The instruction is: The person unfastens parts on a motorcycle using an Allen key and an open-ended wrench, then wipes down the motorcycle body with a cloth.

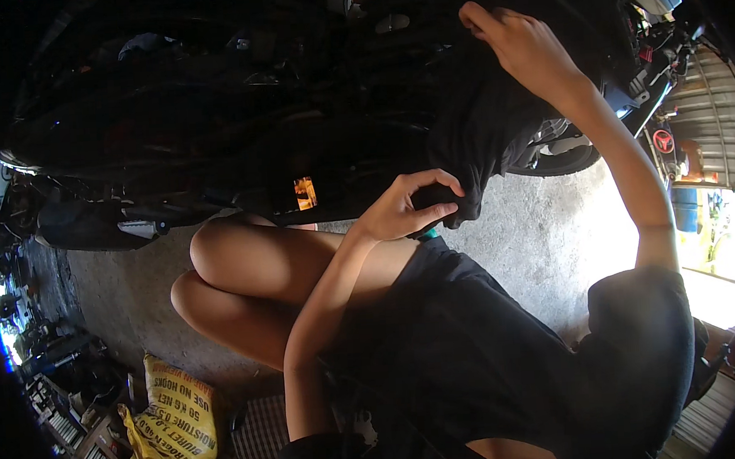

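A black motorbike (215, 167) fills the upper part of the view, with much of its body lost in shadow. Dark cloth (483, 140) hangs in folds over its side, near the wheel (559, 161). My left hand (408, 206) is closed on the cloth's lower edge, its thumb and fingers curved round the fabric. Farther up and to the right, my right hand (528, 51) is raised against the dark bodywork with its fingers curled in. Whatever those fingers hold, if anything, cannot be made out against the black.
My bent knees (227, 253) are close to the motorbike's side. On the concrete floor (542, 237) at lower left lies a yellow sack (174, 422), beside metal parts and racks (70, 420). Corrugated sheeting (719, 120) and a blue drum (686, 211) stand at the right.
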The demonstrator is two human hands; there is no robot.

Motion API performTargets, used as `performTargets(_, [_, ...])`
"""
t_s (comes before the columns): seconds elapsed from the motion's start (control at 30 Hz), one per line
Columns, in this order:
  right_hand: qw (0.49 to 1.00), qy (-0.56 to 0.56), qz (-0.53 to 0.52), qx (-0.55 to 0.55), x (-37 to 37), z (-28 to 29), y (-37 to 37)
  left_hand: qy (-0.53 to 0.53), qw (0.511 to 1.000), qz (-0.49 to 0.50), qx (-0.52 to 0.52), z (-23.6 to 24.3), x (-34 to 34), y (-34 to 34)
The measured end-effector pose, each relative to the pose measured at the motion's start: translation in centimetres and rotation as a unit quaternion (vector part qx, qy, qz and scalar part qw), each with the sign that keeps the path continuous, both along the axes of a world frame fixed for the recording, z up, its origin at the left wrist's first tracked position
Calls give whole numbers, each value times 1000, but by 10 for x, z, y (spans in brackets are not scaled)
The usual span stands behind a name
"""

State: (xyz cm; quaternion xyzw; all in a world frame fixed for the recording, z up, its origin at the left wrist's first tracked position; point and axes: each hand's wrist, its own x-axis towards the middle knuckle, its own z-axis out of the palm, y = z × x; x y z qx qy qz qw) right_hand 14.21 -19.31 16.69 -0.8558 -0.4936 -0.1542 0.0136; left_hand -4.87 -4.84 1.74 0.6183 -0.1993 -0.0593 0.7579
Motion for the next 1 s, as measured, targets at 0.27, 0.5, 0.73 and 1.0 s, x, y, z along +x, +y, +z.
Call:
performTargets(0.27, [998, -14, 26, -60, -2, -33, 14, -6, 1000, -3, 16, 1, -4, 2])
performTargets(0.5, [1000, -13, -2, -9, 5, -14, -1, -17, 1000, 9, 13, 0, -1, 1])
performTargets(0.73, [995, 18, 38, -90, -4, -40, 22, -2, 999, -26, 19, 2, -3, 0])
performTargets(1.0, [992, 0, 21, -128, -5, -24, 30, 2, 1000, -10, 27, 1, -2, 4])
